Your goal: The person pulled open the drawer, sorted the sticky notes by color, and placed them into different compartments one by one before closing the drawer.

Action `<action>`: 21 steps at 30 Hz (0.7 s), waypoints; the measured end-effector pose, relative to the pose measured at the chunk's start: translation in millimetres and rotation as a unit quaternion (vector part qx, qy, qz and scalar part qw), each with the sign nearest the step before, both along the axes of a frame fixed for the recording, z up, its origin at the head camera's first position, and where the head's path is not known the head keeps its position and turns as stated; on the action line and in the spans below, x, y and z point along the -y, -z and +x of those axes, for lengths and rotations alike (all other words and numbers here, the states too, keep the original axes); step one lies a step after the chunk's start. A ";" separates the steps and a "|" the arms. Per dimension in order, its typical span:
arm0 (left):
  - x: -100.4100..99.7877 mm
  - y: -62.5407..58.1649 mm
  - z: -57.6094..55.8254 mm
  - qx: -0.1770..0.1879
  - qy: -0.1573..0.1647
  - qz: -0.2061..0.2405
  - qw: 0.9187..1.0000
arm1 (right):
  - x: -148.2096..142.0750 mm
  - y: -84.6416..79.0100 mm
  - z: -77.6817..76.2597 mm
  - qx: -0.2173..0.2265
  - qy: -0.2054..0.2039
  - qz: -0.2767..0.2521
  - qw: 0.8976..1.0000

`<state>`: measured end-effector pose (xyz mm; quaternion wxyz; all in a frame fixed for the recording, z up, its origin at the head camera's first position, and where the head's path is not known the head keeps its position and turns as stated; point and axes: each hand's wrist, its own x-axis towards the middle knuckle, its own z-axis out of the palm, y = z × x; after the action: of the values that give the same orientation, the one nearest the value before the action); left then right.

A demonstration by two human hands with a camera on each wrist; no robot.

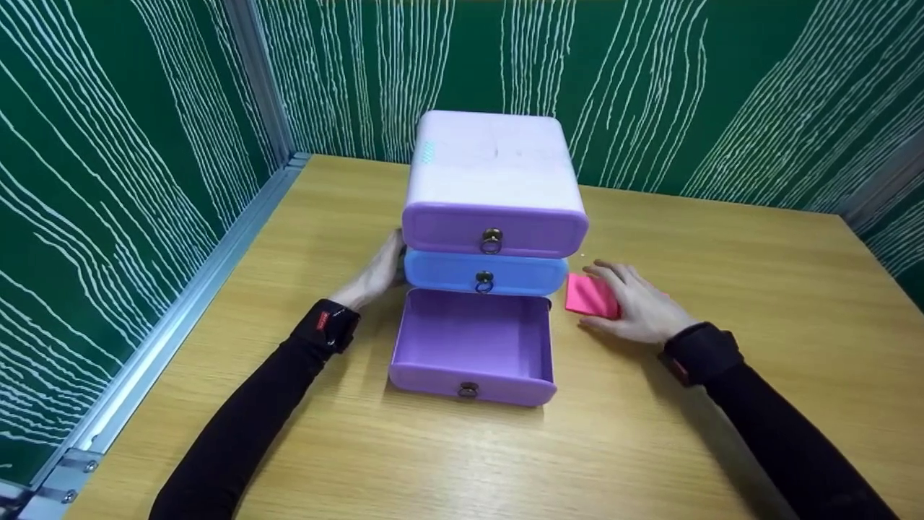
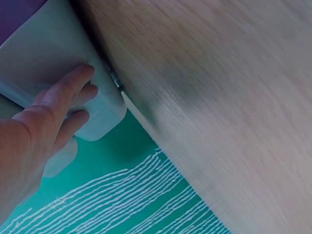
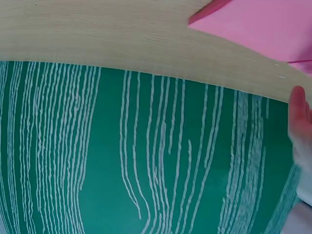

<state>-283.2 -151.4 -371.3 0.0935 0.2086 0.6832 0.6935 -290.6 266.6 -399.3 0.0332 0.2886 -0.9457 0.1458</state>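
Observation:
A small drawer cabinet (image 1: 498, 170) with a pale top stands on the table. Its bottom purple drawer (image 1: 476, 328) is pulled out and holds nothing visible; the blue drawer (image 1: 447, 271) and the top purple drawer (image 1: 440, 230) look closed. My left hand (image 1: 379, 271) is at the cabinet's left side, and its extended fingers (image 2: 73, 85) rest against the pale side wall in the left wrist view. My right hand (image 1: 642, 307) spreads over a pink square pad (image 1: 588, 295) right of the cabinet, fingers beyond it and thumb nearer. Whether they touch the pad is unclear.
The wooden table (image 1: 462, 462) extends round the cabinet. Green walls (image 1: 476, 50) with white wavy lines stand behind and at the left. A metal rail (image 1: 188, 282) runs along the table's left edge. A tiny pale speck lies near the right fingertips.

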 end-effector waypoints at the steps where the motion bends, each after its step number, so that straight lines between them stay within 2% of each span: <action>1: 0.1 0.3 0.0 -0.002 0.001 -0.002 1.000 | -0.4 0.3 -2.6 0.016 0.005 0.012 1.000; 4: 0.7 -0.1 1.2 0.011 -0.008 -0.008 1.000 | -0.3 1.3 -7.9 0.054 0.013 0.033 0.998; 6: 1.9 -0.9 2.7 0.020 -0.019 -0.022 0.999 | 0.2 1.6 -9.3 0.060 0.009 0.034 0.998; 12: 2.1 -2.2 4.1 0.036 -0.035 -0.036 0.998 | 0.2 -3.3 -1.2 0.004 -0.011 0.023 1.000; 21: -0.8 -1.7 3.7 0.038 -0.038 -0.024 0.998 | 6.8 -9.5 23.5 -0.022 -0.053 -0.012 0.998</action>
<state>-279.5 -150.6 -369.6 0.0980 0.1533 0.7034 0.6871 -267.1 259.8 -389.8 0.0497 0.3407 -0.9265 0.1521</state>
